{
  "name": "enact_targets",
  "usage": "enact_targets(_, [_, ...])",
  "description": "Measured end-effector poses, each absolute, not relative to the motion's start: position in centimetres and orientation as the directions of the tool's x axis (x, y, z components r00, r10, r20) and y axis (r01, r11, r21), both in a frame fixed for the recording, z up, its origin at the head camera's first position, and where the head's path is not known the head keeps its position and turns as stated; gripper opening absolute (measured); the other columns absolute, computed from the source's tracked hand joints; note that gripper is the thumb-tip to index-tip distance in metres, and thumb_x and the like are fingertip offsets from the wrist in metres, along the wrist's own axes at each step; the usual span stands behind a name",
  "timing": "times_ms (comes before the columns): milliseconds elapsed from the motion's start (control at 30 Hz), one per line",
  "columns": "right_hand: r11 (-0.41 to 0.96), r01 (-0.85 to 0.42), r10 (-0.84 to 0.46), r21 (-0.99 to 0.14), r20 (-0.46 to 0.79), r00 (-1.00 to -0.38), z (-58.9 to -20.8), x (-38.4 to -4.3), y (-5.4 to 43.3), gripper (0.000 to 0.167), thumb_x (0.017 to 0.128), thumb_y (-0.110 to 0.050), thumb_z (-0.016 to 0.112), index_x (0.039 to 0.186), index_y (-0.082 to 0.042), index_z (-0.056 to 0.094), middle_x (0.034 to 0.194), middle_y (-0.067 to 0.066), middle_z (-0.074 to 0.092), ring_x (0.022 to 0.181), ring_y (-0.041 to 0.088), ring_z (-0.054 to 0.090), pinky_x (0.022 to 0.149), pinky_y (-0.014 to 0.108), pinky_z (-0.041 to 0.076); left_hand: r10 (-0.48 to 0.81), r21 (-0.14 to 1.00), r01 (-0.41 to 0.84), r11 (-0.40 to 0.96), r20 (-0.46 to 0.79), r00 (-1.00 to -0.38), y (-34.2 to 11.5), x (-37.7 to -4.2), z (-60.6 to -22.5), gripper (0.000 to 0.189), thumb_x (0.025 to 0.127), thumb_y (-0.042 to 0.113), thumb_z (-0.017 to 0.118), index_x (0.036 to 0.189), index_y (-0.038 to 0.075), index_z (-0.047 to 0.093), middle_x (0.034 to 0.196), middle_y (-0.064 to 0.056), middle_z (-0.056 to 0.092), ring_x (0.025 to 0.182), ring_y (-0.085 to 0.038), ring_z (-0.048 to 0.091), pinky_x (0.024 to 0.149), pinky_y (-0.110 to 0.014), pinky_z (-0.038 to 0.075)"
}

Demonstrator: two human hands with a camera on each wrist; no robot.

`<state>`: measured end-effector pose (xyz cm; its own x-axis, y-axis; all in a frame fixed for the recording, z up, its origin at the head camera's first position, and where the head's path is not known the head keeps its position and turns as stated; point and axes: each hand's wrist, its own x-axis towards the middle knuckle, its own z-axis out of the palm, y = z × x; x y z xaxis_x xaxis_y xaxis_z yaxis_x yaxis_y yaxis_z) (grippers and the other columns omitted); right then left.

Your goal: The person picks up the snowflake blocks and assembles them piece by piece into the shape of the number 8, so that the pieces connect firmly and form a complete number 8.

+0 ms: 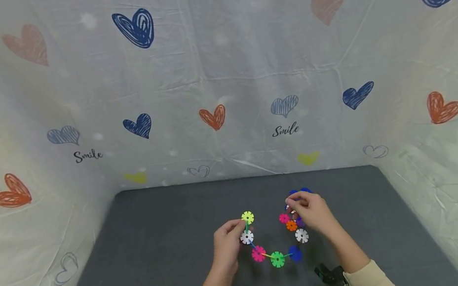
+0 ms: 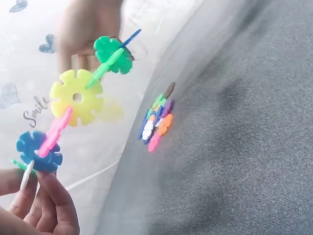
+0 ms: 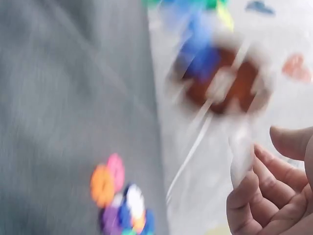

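Snowflake-shaped plastic discs are slotted edge to edge into a curved chain. From the left it has a yellow disc (image 1: 247,217), a white disc (image 1: 247,237), a pink disc (image 1: 258,253), a green disc (image 1: 277,259) and a blue disc (image 1: 295,253). A brown disc (image 3: 225,81) and another white disc (image 1: 301,236) form its right end. My left hand (image 1: 228,244) pinches the chain near the left white disc. My right hand (image 1: 310,210) is beyond the right end, fingers loosely curled. In the right wrist view its thumb stands apart from the fingertips; contact with the white disc is unclear through blur.
A small pile of loose discs lies on the dark grey tabletop (image 1: 161,253), partly behind my right hand, with an orange disc (image 1: 291,225) and a pink one showing. A pale curtain (image 1: 206,56) printed with hearts surrounds the table at back and sides.
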<state>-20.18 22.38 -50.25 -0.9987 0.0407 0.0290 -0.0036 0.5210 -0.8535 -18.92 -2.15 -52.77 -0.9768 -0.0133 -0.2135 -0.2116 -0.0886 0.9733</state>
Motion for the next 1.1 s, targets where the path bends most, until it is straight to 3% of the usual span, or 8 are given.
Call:
enact_targets(167, [0.588,0.107,0.182,-0.802,0.002,-0.983,-52.9,-21.0,25.7,0.029,0.1,-0.028,0.065,0.115,-0.003,0.07,0.1,0.016,0.075,0.087,0.031,0.07,0.066,0.031,0.053,-0.037,0.967,-0.233,-0.107,-0.238,-0.971,-2.6,-19.1,-52.8,0.024,0.098,0.023,0.065,0.106,0.001,0.071,0.094,-0.009,0.077,0.079,-0.013,0.067,0.077,-0.04,0.055])
enact_targets(367, [0.651,0.244,0.3,-0.719,-0.052,-0.953,-55.8,-21.0,27.5,0.022,0.092,-0.018,0.073,0.102,0.002,0.069,0.089,0.014,0.071,0.075,0.024,0.064,0.063,0.036,0.051,-0.035,0.966,-0.236,-0.108,-0.241,-0.97,-2.6,-19.2,-53.0,0.027,0.099,0.025,0.065,0.109,0.0,0.07,0.099,-0.012,0.076,0.08,-0.013,0.068,0.079,-0.043,0.055])
enact_targets(700, [0.7,0.268,0.364,-0.662,0.008,-0.931,-58.5,-21.7,27.2,0.03,0.092,-0.027,0.075,0.092,0.001,0.064,0.074,0.009,0.063,0.062,0.02,0.055,0.055,0.031,0.041,-0.038,0.962,-0.24,-0.13,-0.247,-0.968,-2.7,-18.8,-52.7,0.029,0.1,0.026,0.065,0.112,0.0,0.069,0.103,-0.014,0.075,0.083,-0.014,0.069,0.074,-0.034,0.055])
enact_targets(967, [0.687,0.302,0.392,-0.661,-0.013,-0.92,-58.8,-22.0,27.6,0.025,0.091,-0.021,0.076,0.087,0.001,0.065,0.071,0.009,0.061,0.064,0.022,0.054,0.055,0.031,0.041,-0.038,0.963,-0.241,-0.121,-0.247,-0.968,-2.9,-18.6,-52.5,0.03,0.1,0.028,0.065,0.114,0.001,0.069,0.101,-0.012,0.075,0.081,-0.013,0.068,0.074,-0.035,0.055])
enact_targets(1100, [0.71,0.275,0.362,-0.648,0.001,-0.932,-58.8,-22.0,27.5,0.026,0.091,-0.024,0.076,0.096,0.0,0.068,0.072,0.008,0.06,0.062,0.021,0.052,0.056,0.032,0.039,-0.041,0.966,-0.231,-0.116,-0.237,-0.971,-3.0,-18.6,-52.5,0.029,0.1,0.027,0.065,0.113,0.001,0.07,0.099,-0.011,0.075,0.08,-0.013,0.067,0.073,-0.036,0.056])
